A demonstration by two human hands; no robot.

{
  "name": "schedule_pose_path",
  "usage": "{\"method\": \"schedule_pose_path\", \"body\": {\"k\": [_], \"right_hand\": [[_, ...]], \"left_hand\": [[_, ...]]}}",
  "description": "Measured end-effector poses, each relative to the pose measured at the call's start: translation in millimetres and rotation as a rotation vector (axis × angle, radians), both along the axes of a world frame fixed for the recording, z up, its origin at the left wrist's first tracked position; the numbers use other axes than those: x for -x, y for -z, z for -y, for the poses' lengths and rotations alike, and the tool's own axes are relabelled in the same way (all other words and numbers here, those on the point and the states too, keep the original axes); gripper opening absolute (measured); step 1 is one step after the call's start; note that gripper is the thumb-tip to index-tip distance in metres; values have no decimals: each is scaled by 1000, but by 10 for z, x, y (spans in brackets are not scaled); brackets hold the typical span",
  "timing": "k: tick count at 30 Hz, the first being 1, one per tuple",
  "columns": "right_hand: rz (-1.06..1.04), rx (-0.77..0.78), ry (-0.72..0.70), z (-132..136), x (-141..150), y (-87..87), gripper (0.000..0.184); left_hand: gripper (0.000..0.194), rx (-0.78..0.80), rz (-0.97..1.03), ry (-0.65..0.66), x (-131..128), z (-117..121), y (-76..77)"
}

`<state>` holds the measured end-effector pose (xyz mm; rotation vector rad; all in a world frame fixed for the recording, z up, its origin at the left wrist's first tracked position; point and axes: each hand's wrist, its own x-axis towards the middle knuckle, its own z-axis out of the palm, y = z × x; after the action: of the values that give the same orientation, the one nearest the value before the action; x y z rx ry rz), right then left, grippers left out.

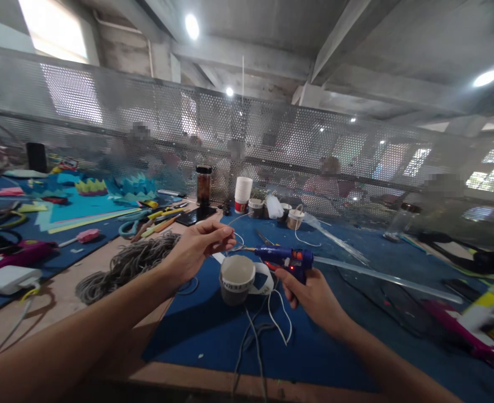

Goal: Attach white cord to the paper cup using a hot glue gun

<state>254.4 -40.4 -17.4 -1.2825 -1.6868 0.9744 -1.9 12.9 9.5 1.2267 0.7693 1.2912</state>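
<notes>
My right hand (310,294) is wrapped around a blue glue gun (283,256), its nozzle pointing left and a red light glowing on its side. A long clear glue stick (381,277) sticks out of the gun's back. Just left of the nozzle, my left hand (205,243) pinches a thin white cord (242,242); the exact grip is partly hidden by the fingers. Below them stands a paper cup (235,282), its lower part wrapped in grey, with a printed white ribbon (264,280) at its right side. Loose cords trail in front of it.
A bundle of grey cord (123,268) lies left of the cup. Behind are scissors (133,224), a phone (196,215), a dark jar (204,186) and stacked paper cups (242,193). A magenta glue gun (465,330) lies far right. A perforated metal screen (230,129) stands behind.
</notes>
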Motion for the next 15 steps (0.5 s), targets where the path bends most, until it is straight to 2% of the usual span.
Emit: {"method": "schedule_pose_path", "body": {"k": [15], "right_hand": [[39,-5,5,-2,-8,-31,43]], "left_hand": [[13,-20,-31,17,9,-17,16]]}}
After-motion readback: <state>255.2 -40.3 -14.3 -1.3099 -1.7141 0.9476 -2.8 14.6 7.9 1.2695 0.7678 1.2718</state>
